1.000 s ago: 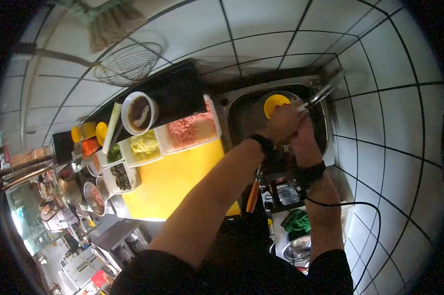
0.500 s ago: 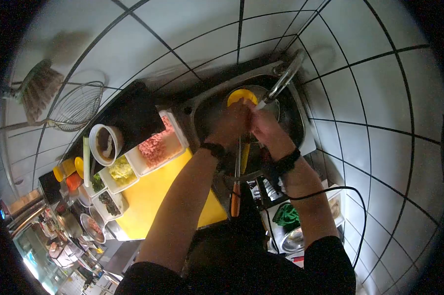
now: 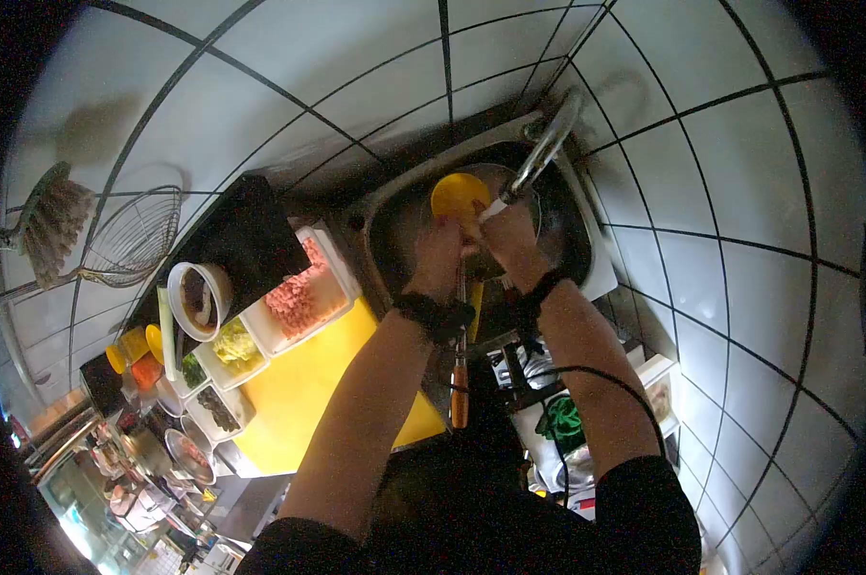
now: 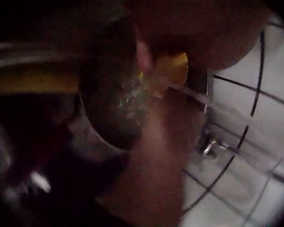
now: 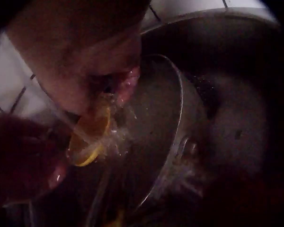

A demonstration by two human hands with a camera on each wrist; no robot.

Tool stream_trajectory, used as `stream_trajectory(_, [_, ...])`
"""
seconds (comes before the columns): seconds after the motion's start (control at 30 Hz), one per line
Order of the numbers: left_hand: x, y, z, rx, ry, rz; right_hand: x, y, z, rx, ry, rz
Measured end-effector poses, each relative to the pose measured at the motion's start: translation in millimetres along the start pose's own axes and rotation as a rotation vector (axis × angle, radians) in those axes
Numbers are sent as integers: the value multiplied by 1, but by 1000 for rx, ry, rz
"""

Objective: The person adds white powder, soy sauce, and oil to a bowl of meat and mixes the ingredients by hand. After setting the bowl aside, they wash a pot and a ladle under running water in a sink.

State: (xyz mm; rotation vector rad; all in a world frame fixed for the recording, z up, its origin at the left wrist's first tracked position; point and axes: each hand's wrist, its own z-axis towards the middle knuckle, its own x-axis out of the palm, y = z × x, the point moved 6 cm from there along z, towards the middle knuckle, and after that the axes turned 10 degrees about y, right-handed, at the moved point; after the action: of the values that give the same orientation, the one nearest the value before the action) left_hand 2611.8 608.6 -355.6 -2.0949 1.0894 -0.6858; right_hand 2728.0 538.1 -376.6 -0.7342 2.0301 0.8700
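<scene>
Cutting board (image 3: 318, 383) lies left of sink (image 3: 597, 268); food containers (image 3: 330, 297) stand behind board, cup (image 3: 223, 292) behind containers. Bowl (image 5: 156, 118) sits in sink, under faucet (image 3: 545, 158).

The person has on a black top. Its left sleeve (image 3: 303, 548) and right sleeve (image 3: 646, 513) are short and black, and each one has a wide, round opening. The cloth on the body (image 3: 452, 517) is very dark too, so it is hard to see any folds or marks on it. The left forearm (image 3: 366, 417) and right forearm (image 3: 600, 383) are bare, and so are the left hand (image 3: 438, 253) and right hand (image 3: 511, 235). There is a chunky black band on the left wrist (image 3: 437, 317) and another on the right wrist (image 3: 540, 299). They look lumpy, but their small parts are too dark to see. A thin black cable (image 3: 600, 370) curves over the right forearm.
</scene>
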Motion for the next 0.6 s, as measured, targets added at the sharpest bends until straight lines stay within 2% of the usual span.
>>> stream_trajectory(0.07, [-21,18,13,-8,-224,665,0,-2,0,-52,14,-288])
stream_trajectory(0.1, [-35,35,26,168,-408,632,-8,-7,-2,37,71,33])
stream_trajectory(0.13, [-44,42,29,343,-587,591,-5,-12,-2,79,104,194])
stream_trajectory(0.17, [-48,43,32,345,-586,590,-1,-17,-1,127,127,353])
stream_trajectory(0.2, [-47,44,39,294,-481,789,5,-13,4,-5,100,56])
stream_trajectory(0.23, [-44,48,44,237,-371,985,16,-14,5,-70,97,-92])
stream_trajectory(0.27, [-45,47,42,232,-366,983,16,-7,2,-135,81,-239])
stream_trajectory(0.3, [-48,48,40,186,-341,858,12,-13,-3,-36,29,30])
stream_trajectory(0.33, [-49,46,41,148,-319,735,7,-16,-7,15,-2,161])
stream_trajectory(0.37, [-47,43,42,157,-321,735,-3,-17,-13,61,-42,293])
stream_trajectory(0.43, [-42,34,34,244,-437,821,-6,-11,-32,214,213,1029])
stream_trajectory(0.47, [-38,28,28,273,-477,849,-3,-12,-35,213,211,1028])
stream_trajectory(0.53, [-16,5,4,351,-103,290,21,-6,-41,156,342,1507])
stream_trajectory(0.57, [-12,-14,-10,352,-102,290,35,-8,-41,156,340,1507])
stream_trajectory(0.6, [-6,-31,-21,247,-97,504,48,-14,-38,163,238,1525])
